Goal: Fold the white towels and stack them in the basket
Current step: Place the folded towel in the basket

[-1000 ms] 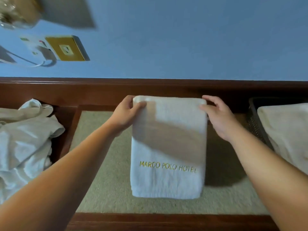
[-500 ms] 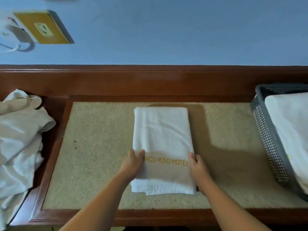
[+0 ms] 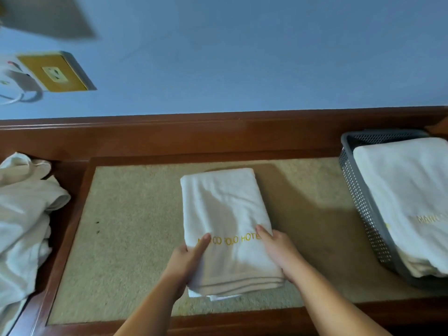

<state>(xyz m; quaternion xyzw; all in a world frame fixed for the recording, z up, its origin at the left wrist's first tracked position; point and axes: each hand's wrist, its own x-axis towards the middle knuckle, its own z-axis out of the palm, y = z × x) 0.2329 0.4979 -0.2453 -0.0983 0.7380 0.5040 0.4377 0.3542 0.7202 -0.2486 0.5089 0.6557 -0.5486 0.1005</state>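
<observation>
From the head view, several things are cut off or partly hidden. The grey basket [image 3: 358, 200] at the right edge of the tabletop [image 3: 135, 238] runs out of the picture, so only its left wall and far corner show. The stack of folded towels [image 3: 407, 190] inside it is cropped too, and the gold lettering on the top one breaks off at the picture's edge. At the left edge of the tabletop a heap of loose white towels [image 3: 21, 219] spills past the wooden rim [image 3: 60, 238] and out of view. On the blue wall [image 3: 242, 57] a brass socket plate [image 3: 54, 73] is blurred, and the white plug and cord beside it are hard to make out.

The folded towel [image 3: 223, 209] lies in the middle of the beige inlay, its near end close to the front edge. Its gold lettering is partly covered by the fingers. The near end looks slightly raised, with a lower layer peeking out beneath, though whether it is clear of the surface cannot be told.

The left hand [image 3: 186, 263] grips the towel's near left edge, thumb lying on top across the lettering, fingers hidden under the cloth. The right hand [image 3: 276, 251] grips the near right edge, thumb on top and fingers tucked out of sight beneath. Both hands are clamped on the towel, set apart by its width.
</observation>
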